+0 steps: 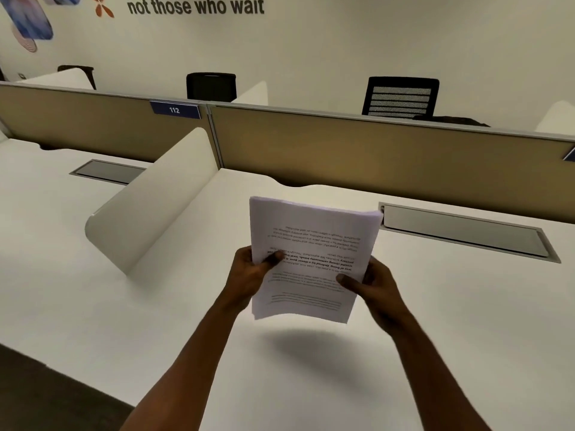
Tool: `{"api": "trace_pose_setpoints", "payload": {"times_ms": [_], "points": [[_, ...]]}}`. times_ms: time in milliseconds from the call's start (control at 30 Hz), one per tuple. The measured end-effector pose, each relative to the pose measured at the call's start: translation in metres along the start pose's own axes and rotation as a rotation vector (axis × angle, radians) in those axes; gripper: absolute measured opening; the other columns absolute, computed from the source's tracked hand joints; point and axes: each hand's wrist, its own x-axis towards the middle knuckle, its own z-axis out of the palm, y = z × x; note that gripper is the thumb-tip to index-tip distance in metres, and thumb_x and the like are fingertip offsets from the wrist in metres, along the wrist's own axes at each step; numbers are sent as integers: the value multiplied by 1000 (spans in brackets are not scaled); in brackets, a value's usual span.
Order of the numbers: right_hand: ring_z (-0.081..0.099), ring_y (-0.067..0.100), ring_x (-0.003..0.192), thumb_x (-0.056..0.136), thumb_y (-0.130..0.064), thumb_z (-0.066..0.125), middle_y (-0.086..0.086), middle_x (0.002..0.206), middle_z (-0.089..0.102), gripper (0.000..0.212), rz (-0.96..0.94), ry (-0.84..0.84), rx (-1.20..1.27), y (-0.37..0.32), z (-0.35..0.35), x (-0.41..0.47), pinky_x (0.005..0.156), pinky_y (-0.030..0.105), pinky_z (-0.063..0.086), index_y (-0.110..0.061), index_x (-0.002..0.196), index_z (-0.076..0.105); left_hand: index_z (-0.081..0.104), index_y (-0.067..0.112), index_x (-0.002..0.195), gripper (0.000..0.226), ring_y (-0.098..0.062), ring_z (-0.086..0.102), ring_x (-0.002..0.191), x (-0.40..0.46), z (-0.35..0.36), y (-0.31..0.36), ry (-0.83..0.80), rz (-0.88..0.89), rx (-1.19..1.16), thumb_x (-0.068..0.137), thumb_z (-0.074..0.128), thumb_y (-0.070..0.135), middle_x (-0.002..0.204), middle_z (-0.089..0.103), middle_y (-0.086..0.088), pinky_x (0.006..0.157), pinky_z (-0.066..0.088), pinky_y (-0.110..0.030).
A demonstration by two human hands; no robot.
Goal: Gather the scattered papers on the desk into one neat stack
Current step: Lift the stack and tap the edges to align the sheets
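Note:
A stack of white printed papers (311,241) is held in the air above the white desk (435,306), its text upside down to me. My left hand (249,275) grips the stack's left edge, thumb on top. My right hand (370,284) grips the lower right edge, thumb on the top sheet. The sheets look roughly aligned, with the far edge slightly fanned. A shadow of the stack falls on the desk below it. No loose sheets show on the desk.
A curved white side divider (155,200) stands to the left of the stack. A tan partition (373,150) runs along the desk's back. A grey cable hatch (466,231) lies flush at the right. Black chairs (401,96) stand beyond the partition.

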Motion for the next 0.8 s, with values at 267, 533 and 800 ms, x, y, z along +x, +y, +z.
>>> {"api": "trace_pose_setpoints", "payload": {"times_ms": [267, 533, 800], "points": [[71, 26, 97, 85, -7, 73, 2, 107, 76, 25, 92, 236, -48, 53, 24, -12, 86, 53, 59, -19, 108, 72, 76, 17, 103, 29, -29, 73, 97, -21, -2, -59, 52, -124, 40, 78, 78, 32, 102, 78, -5, 81, 62, -43], [70, 19, 100, 87, -13, 73, -9, 105, 75, 26, 94, 243, -125, 61, 26, -12, 72, 24, 59, -30, 106, 69, 77, 32, 100, 19, -28, 73, 97, -26, -3, -67, 28, -122, 24, 81, 74, 33, 102, 77, -2, 78, 63, -43], [67, -2, 86, 86, -10, 72, -25, 94, 72, 34, -92, 216, -465, 23, 7, -7, 69, 9, 52, -40, 101, 68, 15, 35, 157, 116, -11, 32, 146, -9, -15, 7, 329, 328, 483, 67, 86, 50, 162, 22, 16, 114, 37, -36]]}}
